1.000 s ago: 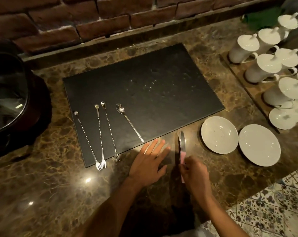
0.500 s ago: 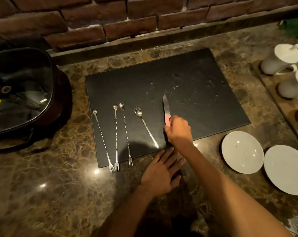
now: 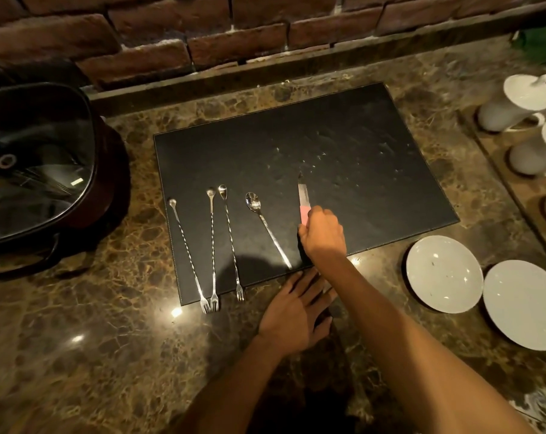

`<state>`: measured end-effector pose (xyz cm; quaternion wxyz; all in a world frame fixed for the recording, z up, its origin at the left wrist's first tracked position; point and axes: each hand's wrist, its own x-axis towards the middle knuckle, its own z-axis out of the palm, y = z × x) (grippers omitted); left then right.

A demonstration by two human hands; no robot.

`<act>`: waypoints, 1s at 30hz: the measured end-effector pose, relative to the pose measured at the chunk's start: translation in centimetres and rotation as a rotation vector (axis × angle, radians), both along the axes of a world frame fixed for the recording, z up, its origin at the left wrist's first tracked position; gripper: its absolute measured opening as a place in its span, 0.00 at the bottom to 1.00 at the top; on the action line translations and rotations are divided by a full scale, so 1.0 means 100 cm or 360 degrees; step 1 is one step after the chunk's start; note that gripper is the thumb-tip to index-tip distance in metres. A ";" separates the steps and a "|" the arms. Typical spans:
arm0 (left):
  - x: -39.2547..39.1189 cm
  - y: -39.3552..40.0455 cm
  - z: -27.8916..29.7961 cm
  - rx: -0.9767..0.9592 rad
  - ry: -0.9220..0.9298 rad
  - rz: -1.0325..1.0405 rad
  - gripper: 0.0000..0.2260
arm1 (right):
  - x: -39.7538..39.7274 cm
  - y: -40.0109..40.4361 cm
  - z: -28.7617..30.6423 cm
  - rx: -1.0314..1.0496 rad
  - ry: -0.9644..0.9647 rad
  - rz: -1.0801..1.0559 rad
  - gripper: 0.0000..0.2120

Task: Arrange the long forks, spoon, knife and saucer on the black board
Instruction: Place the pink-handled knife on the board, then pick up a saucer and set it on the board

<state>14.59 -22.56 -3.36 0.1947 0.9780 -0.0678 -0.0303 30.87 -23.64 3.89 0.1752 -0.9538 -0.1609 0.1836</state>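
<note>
My right hand (image 3: 323, 234) grips the knife (image 3: 303, 198) by its pink handle: light, rigid; I avoid the blade.

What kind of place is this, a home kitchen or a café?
Probably a café or hotel serving counter: a marble countertop under a brick wall, many matching white lidded pots, and white saucers beside a black board.
</note>
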 end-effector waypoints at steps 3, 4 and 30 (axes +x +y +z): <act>0.001 0.000 0.003 0.0023 0.0038 -0.0021 0.23 | -0.003 -0.008 0.005 0.0060 -0.0021 -0.0019 0.15; 0.001 0.000 0.003 0.0031 0.0051 -0.0022 0.23 | -0.004 -0.012 0.007 0.0079 -0.0031 -0.0043 0.15; 0.088 -0.269 0.086 -0.1167 0.0235 0.1610 0.09 | 0.110 -0.450 0.027 0.0814 0.0230 -0.0764 0.09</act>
